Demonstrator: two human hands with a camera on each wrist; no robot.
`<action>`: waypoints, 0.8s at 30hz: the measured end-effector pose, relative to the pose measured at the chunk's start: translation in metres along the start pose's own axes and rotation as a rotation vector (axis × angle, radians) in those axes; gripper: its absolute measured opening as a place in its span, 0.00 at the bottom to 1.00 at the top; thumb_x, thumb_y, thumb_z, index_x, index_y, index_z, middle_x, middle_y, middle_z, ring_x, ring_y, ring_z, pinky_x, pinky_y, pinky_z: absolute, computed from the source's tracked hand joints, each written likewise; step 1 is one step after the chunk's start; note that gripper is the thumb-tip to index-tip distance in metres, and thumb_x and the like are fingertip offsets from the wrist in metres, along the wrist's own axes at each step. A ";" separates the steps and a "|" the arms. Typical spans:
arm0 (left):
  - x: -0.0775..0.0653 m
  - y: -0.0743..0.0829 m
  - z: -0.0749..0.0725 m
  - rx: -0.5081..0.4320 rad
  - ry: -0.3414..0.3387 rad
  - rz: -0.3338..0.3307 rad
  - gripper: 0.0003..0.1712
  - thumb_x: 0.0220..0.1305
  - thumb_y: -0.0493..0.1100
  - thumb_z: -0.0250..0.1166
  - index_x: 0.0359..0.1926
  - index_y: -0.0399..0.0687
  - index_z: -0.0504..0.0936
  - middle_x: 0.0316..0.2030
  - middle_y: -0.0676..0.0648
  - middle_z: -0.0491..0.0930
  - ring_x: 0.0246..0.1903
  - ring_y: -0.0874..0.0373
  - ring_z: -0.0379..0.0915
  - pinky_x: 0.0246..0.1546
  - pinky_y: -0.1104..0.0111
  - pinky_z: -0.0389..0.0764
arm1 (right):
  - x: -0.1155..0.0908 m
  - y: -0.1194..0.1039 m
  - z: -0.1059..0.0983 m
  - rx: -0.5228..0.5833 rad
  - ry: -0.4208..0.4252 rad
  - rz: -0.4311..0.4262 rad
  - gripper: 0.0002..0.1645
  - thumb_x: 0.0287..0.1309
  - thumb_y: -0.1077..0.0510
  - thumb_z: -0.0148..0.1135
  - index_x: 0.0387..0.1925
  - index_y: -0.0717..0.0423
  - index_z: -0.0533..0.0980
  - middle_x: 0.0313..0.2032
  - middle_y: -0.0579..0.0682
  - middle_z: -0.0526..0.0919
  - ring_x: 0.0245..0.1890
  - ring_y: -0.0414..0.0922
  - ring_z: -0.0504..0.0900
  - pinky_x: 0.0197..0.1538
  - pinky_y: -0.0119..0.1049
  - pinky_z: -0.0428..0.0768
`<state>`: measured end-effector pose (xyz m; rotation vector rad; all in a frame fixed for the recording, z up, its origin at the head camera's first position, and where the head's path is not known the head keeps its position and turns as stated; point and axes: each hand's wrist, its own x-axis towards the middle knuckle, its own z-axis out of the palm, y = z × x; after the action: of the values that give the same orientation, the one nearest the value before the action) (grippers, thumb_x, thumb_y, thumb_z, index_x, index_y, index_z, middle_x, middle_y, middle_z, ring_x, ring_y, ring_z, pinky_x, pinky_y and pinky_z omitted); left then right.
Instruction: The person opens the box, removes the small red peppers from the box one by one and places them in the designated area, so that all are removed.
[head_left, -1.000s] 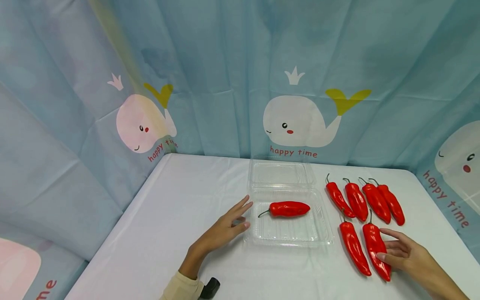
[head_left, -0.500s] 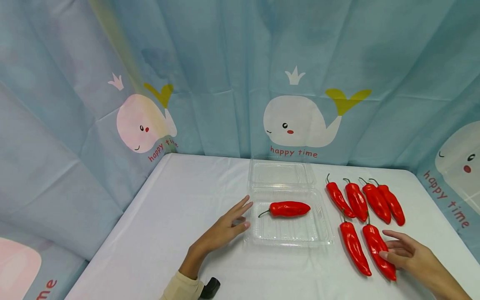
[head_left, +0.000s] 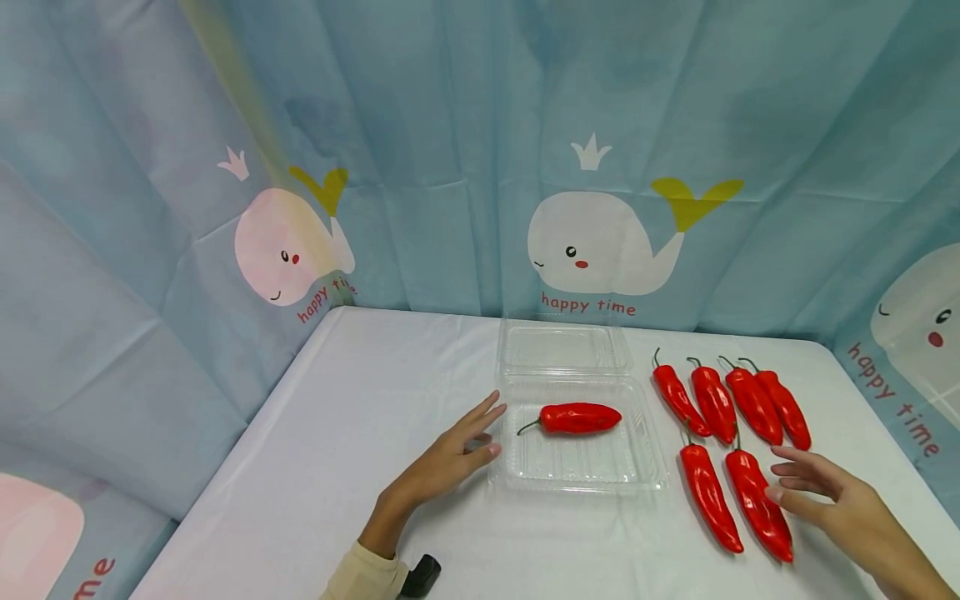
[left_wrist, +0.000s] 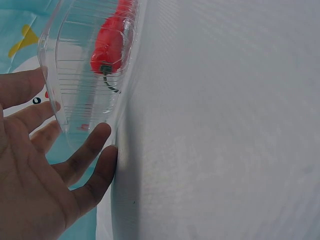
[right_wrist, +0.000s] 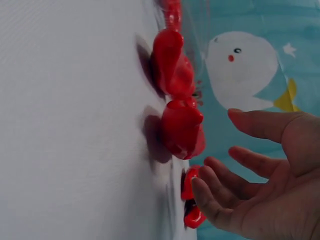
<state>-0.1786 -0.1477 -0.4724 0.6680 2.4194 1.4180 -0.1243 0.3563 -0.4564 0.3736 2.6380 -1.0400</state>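
A clear plastic clamshell container [head_left: 577,475] lies with its lid [head_left: 562,346] folded back. Inside it is one red pepper [head_left: 579,418], stem pointing left. My left hand [head_left: 442,458] is spread at the container's left side, fingertips right at the rim, as the left wrist view also shows. On the right, my right hand [head_left: 832,496] hovers beside the nearest red pepper [head_left: 757,504], fingers loosely bent and holding nothing. In the right wrist view, a gap separates the fingers [right_wrist: 255,125] from that pepper [right_wrist: 182,130]. Another red pepper [head_left: 708,496] lies just left of it.
Behind the front pair, several more red peppers [head_left: 716,404] lie in a row with stems to the back. A white cloth [head_left: 360,375] covers the table. Blue curtains [head_left: 420,167] with whale prints stand along the back and sides. A black strap [head_left: 420,577] shows by the left sleeve.
The nearest pepper's lower end has shifted slightly right. My right hand has let go of it and drawn off to the right, fingers opening. The left hand has stayed still.
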 end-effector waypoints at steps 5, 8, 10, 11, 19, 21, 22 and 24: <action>0.000 -0.002 -0.001 0.002 -0.001 0.008 0.35 0.83 0.47 0.57 0.84 0.55 0.58 0.86 0.54 0.44 0.70 0.43 0.73 0.68 0.45 0.74 | -0.002 -0.009 -0.003 0.007 0.051 -0.043 0.53 0.71 0.42 0.67 0.80 0.67 0.53 0.71 0.79 0.65 0.65 0.76 0.70 0.51 0.72 0.81; 0.000 -0.002 -0.001 0.003 -0.002 0.009 0.36 0.82 0.47 0.57 0.84 0.54 0.58 0.86 0.54 0.43 0.69 0.43 0.73 0.68 0.45 0.74 | -0.002 -0.015 -0.003 0.026 0.082 -0.073 0.53 0.71 0.42 0.66 0.81 0.66 0.53 0.71 0.80 0.64 0.66 0.76 0.69 0.51 0.67 0.85; 0.000 -0.002 -0.001 0.004 -0.003 0.008 0.36 0.82 0.48 0.57 0.84 0.53 0.57 0.86 0.53 0.43 0.69 0.43 0.73 0.68 0.45 0.74 | -0.002 -0.020 -0.002 0.035 0.103 -0.092 0.53 0.71 0.41 0.67 0.81 0.66 0.54 0.71 0.79 0.64 0.66 0.75 0.69 0.50 0.65 0.86; 0.000 -0.002 -0.001 0.005 -0.003 0.006 0.36 0.82 0.48 0.57 0.84 0.53 0.57 0.86 0.53 0.43 0.69 0.43 0.73 0.68 0.45 0.74 | -0.002 -0.022 -0.001 0.039 0.112 -0.104 0.53 0.71 0.41 0.67 0.80 0.66 0.55 0.71 0.79 0.64 0.66 0.75 0.70 0.50 0.64 0.86; 0.001 -0.003 -0.001 0.001 -0.005 -0.011 0.37 0.82 0.48 0.58 0.85 0.54 0.57 0.86 0.55 0.43 0.70 0.44 0.72 0.69 0.45 0.73 | -0.004 -0.040 0.007 0.062 0.156 -0.183 0.49 0.71 0.40 0.66 0.79 0.63 0.60 0.70 0.74 0.71 0.59 0.62 0.79 0.48 0.53 0.90; 0.000 -0.002 0.000 -0.002 -0.004 -0.011 0.37 0.82 0.48 0.58 0.85 0.54 0.57 0.86 0.55 0.43 0.70 0.44 0.72 0.70 0.45 0.73 | -0.004 -0.043 0.009 0.079 0.150 -0.194 0.49 0.71 0.39 0.67 0.79 0.62 0.61 0.69 0.72 0.72 0.54 0.44 0.82 0.47 0.49 0.90; 0.000 -0.002 0.000 -0.002 -0.003 -0.012 0.37 0.82 0.49 0.58 0.85 0.54 0.57 0.86 0.55 0.42 0.70 0.44 0.72 0.69 0.45 0.73 | -0.005 -0.044 0.010 0.088 0.150 -0.202 0.49 0.70 0.39 0.67 0.79 0.62 0.61 0.69 0.72 0.72 0.52 0.35 0.80 0.46 0.47 0.91; 0.000 -0.003 0.000 -0.001 -0.002 -0.010 0.37 0.82 0.49 0.57 0.85 0.54 0.57 0.86 0.55 0.42 0.70 0.44 0.72 0.69 0.45 0.73 | -0.006 -0.047 0.013 0.106 0.146 -0.223 0.48 0.70 0.39 0.68 0.79 0.60 0.62 0.69 0.70 0.73 0.49 0.26 0.76 0.46 0.45 0.91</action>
<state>-0.1793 -0.1488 -0.4747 0.6557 2.4171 1.4132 -0.1320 0.3132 -0.4347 0.1864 2.8114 -1.2693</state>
